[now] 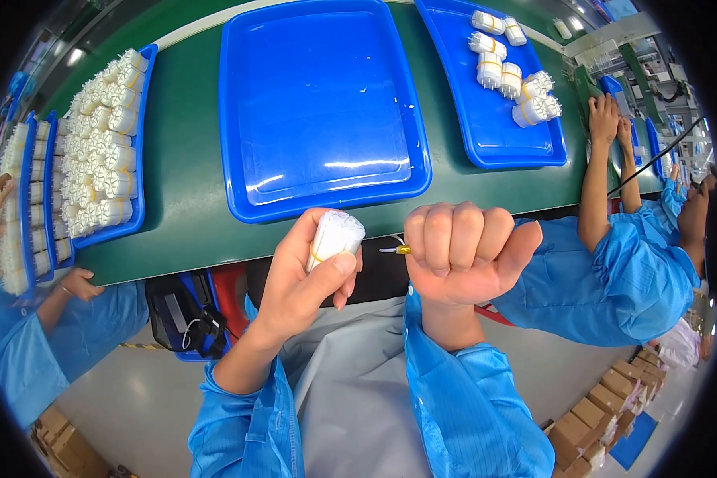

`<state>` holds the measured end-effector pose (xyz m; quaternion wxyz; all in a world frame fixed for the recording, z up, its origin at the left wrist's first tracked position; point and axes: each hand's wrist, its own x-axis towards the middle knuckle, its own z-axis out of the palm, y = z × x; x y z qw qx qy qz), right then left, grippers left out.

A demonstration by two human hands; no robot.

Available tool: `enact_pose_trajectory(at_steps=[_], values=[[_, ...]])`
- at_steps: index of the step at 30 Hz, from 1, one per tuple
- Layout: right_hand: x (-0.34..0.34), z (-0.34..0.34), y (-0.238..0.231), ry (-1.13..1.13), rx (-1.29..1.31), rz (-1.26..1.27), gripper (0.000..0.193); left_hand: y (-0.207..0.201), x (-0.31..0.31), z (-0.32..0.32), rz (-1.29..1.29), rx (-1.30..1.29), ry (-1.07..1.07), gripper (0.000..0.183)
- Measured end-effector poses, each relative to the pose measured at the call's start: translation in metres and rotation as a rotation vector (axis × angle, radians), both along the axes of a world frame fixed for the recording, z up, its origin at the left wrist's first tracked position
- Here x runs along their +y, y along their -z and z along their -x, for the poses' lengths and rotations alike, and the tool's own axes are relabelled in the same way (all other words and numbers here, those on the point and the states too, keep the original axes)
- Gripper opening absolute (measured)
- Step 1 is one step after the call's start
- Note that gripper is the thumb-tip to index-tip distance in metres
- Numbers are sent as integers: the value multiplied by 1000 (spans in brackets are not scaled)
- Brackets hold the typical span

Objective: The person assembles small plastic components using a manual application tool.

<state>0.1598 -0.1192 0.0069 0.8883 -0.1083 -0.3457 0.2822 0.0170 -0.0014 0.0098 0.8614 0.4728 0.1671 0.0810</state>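
Note:
My left hand (295, 275) is closed round a white bundle (336, 237) of short rod-like pieces bound with a yellow band. The bundle's end faces up and away, and my thumb presses its near side. Beside it my right hand (466, 251) makes a fist on a slim pointed tool (395, 249). Only its dark metal tip and a yellow collar show; the rest is hidden in my fingers, so its exact kind cannot be told. The tip points left at the bundle, a short gap apart from it.
A blue tray (237, 103) with small white scraps lies ahead on the green table (185, 159). Another blue tray (486, 151) at right holds several banded bundles (490, 70). Trays at left are full of bundles (103, 143). Co-workers' hands (603, 119) flank me.

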Motion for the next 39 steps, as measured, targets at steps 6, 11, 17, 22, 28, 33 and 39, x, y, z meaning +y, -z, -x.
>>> enact_pose_trajectory(at_steps=[6, 11, 17, 22, 28, 33, 39], values=[[0, 1, -2, 5, 12, -9, 55, -5, 1, 1, 13, 10, 13, 36], [2, 3, -14, 72, 57, -4, 55, -1, -4, 2, -69, -36, 18, 41], [7, 8, -20, 6, 89, -11, 56, 11, -6, 5, -332, -106, 7, 47], [8, 10, -13, -83, 100, -16, 56, 8, -6, 3, -482, -62, 16, 37], [9, 13, -13, -100, 120, -18, 56, 8, -6, 1, -599, -81, 14, 34], [8, 16, -15, -127, 134, 34, 56, 8, -6, 2, -686, -68, 2, 31], [13, 19, -12, -161, 200, 98, 54, 15, -5, 0, -750, -56, 5, 30]])
